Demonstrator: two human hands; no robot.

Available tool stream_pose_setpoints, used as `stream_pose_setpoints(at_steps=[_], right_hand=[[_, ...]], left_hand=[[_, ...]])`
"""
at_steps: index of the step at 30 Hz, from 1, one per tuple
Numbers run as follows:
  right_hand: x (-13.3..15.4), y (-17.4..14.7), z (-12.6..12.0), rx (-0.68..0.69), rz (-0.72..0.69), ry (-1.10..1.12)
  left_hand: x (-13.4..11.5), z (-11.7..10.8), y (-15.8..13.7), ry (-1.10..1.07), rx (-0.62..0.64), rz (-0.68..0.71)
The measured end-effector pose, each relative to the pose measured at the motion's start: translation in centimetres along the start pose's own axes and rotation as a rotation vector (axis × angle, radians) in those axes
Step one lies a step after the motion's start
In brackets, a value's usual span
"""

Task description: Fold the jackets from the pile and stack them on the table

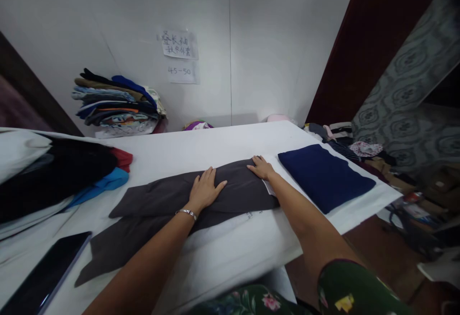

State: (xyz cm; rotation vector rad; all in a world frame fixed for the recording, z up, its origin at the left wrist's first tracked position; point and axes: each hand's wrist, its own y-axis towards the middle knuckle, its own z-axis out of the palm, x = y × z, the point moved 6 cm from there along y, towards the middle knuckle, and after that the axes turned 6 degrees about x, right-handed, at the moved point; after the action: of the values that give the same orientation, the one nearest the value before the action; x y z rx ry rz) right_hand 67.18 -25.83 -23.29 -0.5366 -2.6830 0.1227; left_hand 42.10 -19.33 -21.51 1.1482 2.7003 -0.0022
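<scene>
A pair of dark grey trousers (158, 195) lies lengthwise across the white table, its two legs slightly apart at the left end. Flat on the middle of the cloth rests my left hand (205, 189), fingers stretched out, a silver bracelet on the wrist. My right hand (261, 167) presses on the far right end near the waist, its fingers spread. Beside my right forearm a white label (269, 188) shows on the trousers. To the right lies a folded navy blue garment (323, 176), apart from the trousers.
A tablet or phone (46, 272) lies at the near left. Piled clothes (57, 176) cover the left side of the white table (223, 145). A stack of folded garments (118, 99) stands against the wall, below handwritten paper signs (179, 44). More clothes (364, 148) lie beyond the right edge.
</scene>
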Motion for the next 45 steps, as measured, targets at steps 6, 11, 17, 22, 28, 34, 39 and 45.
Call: stream_pose_setpoints(at_steps=[6,11,17,22,28,34,39,45], right_hand=[[-0.6,0.0,-2.1,-0.032,-0.041,0.179],[-2.2,-3.5,-3.5,-0.14,-0.043,0.226],[-3.3,-9.7,0.1,-0.175,-0.121,0.145],[-3.7,-11.0,0.8,-0.2,-0.109,0.15],[-1.9,-13.8,-0.2,-0.311,-0.136,0.134],[2.2,-16.4,2.8,-0.171,-0.302,-0.087],[2.6,-15.9,4.0,-0.207,-0.292,-0.213],[2.2,-16.6,3.9,-0.293,-0.36,-0.172]], left_hand=[[-0.3,-0.3,-0.3,-0.007,-0.033,0.0],[-0.4,-0.3,-0.3,-0.02,-0.031,-0.009],[-0.3,-0.1,0.0,-0.052,-0.043,-0.001],[-0.3,-0.2,-0.1,-0.077,-0.077,0.021],[-0.2,-0.3,-0.2,-0.1,-0.071,0.002],[-0.2,-0.2,-0.3,-0.113,-0.055,-0.001],[0.3,-1.1,-0.7,-0.185,-0.117,0.031],[-0.8,-5.1,-2.4,-0.345,-0.179,0.229]])
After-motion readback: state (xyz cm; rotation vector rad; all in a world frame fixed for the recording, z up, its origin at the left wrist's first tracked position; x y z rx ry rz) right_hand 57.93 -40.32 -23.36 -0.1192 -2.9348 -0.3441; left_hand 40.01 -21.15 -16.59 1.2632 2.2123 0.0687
